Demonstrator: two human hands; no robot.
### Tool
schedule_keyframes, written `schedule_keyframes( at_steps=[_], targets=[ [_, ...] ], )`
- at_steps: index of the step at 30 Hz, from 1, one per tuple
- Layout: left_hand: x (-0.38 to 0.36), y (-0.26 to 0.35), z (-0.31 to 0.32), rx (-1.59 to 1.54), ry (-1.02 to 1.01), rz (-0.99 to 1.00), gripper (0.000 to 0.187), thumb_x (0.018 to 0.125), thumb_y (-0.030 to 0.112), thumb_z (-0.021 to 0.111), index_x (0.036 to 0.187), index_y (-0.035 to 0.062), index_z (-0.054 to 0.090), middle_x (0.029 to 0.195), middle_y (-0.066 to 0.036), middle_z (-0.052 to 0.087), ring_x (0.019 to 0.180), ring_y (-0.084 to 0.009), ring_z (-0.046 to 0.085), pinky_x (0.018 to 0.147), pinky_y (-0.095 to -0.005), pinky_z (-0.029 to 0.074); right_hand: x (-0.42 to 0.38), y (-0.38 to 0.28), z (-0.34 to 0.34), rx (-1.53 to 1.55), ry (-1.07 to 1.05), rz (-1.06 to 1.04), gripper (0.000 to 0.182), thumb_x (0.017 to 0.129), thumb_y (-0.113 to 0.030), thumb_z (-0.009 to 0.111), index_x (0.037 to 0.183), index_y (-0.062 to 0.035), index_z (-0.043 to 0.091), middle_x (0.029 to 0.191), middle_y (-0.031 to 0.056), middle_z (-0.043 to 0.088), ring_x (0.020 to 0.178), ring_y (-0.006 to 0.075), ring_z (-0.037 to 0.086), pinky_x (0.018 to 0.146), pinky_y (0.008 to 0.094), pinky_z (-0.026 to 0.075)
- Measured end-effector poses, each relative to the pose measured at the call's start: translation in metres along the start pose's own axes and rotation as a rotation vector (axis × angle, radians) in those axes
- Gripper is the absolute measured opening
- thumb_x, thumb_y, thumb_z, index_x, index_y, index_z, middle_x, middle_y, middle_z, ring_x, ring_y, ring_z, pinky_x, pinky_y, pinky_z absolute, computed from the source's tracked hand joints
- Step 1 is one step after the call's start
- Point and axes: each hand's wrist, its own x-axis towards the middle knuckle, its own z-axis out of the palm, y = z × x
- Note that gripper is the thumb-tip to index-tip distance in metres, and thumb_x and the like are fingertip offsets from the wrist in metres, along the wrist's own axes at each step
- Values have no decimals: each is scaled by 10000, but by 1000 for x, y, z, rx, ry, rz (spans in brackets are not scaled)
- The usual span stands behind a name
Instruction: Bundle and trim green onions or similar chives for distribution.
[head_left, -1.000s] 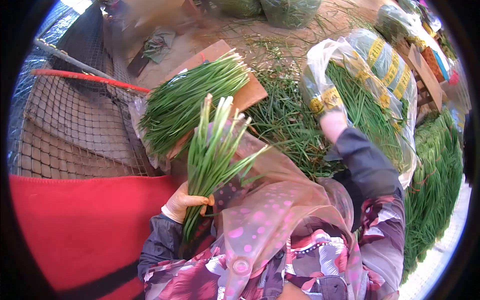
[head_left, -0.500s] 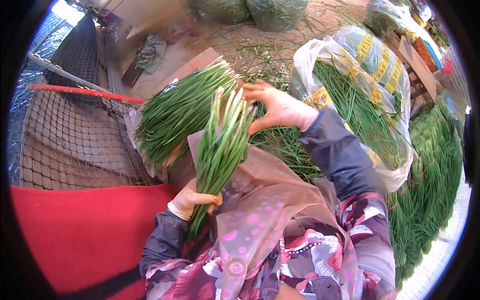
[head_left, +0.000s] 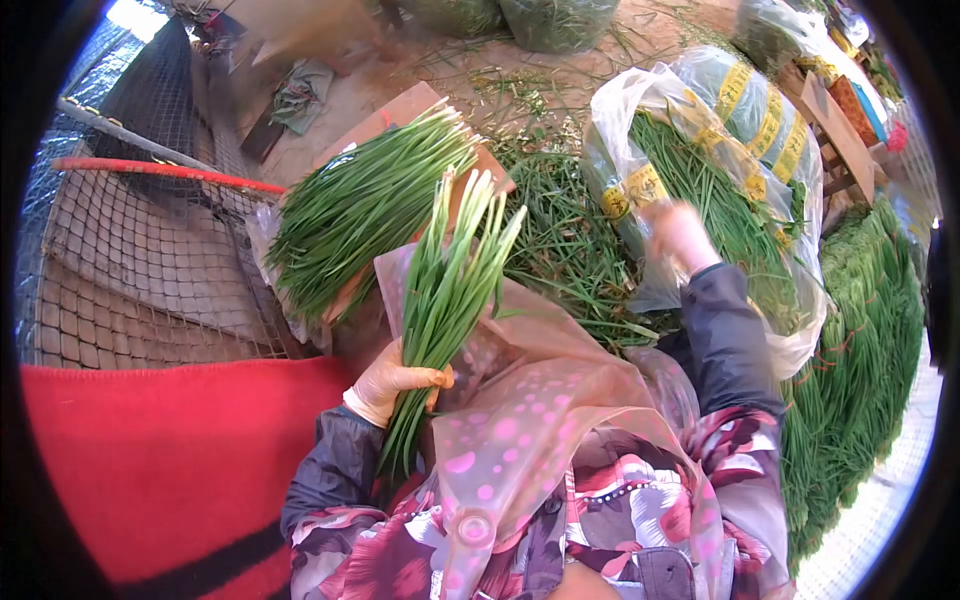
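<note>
My left hand [head_left: 392, 384], in a pale glove, is wrapped round the lower leaves of a bunch of chives [head_left: 452, 285]. Their white stem ends point up and fan slightly apart. Just behind it, a larger pile of chives [head_left: 365, 205] lies on a board [head_left: 408, 104]. My right hand [head_left: 680, 236] is away from the bunch, in front of the plastic bag of chives [head_left: 640, 188]. Motion smears its fingers, so I cannot make out whether it holds anything. A pinkish translucent apron [head_left: 545, 370] with dots covers my lap.
Loose leaves and trimmings [head_left: 560, 235] heap between the board and the bag. Tied chive bundles [head_left: 860, 370] are stacked at the right. A red cloth [head_left: 170, 450] and black netting [head_left: 140, 270] are on the left. Filled bags [head_left: 558, 22] stand at the back.
My right hand has moved away from the stem tops, rightwards and slightly down to the plastic bag. My left hand still holds the bunch, whose stem ends now spread wider.
</note>
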Motion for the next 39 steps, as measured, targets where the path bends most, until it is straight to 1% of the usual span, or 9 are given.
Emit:
schedule_keyframes(
  at_steps=[4,7,11,17,19,25,29,35,39],
  targets=[
    [0,6,6,-65,-8,-18,294,722,84,709,973,-17,593,767,-148,618,495,-185,568,475,-280,461,-24,-47,-6,557,124,-228,831,751,-310,705,1454,-79,325,1138,188,650,1048,330,632,869,419,504],
    [8,5,17,-5,-22,-25,299,724,88,709,980,-14,592,770,-148,619,489,-185,560,471,-278,456,-34,-96,-41,1670,-99,-693,717,897,-213,638,1476,-20,261,1339,189,517,1129,204,560,965,334,446],
    [10,3,18,22,-78,-74,358,740,106,708,1051,-8,573,770,-128,622,516,-160,582,476,-245,460,-40,-125,-59,1882,-202,-658,278,912,-166,608,1105,32,634,921,77,681,781,152,638,803,301,496],
    [-2,-4,-2,-70,-140,-66,397,722,75,702,1088,-10,574,743,-144,605,489,-174,553,457,-257,437,-4,-26,-42,2249,415,-419,403,857,-277,678,1130,16,632,810,73,674,798,187,662,782,300,501],
    [-2,-5,-2,-84,-128,-91,390,727,70,698,1087,-11,574,744,-145,607,488,-169,552,457,-257,431,-8,-14,-46,742,378,-54,437,841,-233,711,1198,0,612,946,97,699,906,184,660,847,296,499],
    [7,4,22,9,14,-111,395,721,30,716,1095,29,590,794,-111,649,562,-138,586,479,-243,443,-26,-50,-103,1690,463,-479,484,775,-217,777,1198,-34,628,1105,142,673,1049,220,627,946,312,456],
    [13,0,26,129,-35,-81,473,732,-16,701,1178,55,560,873,-63,660,674,-119,609,571,-241,483,-25,-59,-137,896,845,-532,563,716,-446,768,1089,-33,680,980,155,695,955,280,660,870,341,488],
    [20,-15,24,247,-42,79,592,749,-26,683,1305,41,488,1042,31,587,881,-60,531,758,-216,449,-12,-82,-118,1368,217,-464,351,841,-357,687,933,-19,704,800,114,679,755,183,621,740,326,490],
    [26,-11,24,226,-63,80,590,756,-22,701,1295,58,476,988,0,612,780,-88,600,664,-237,503,-1,-69,-88,1886,464,-398,290,905,-287,631,919,-1,675,918,114,710,845,153,650,837,299,486]
  ],
)
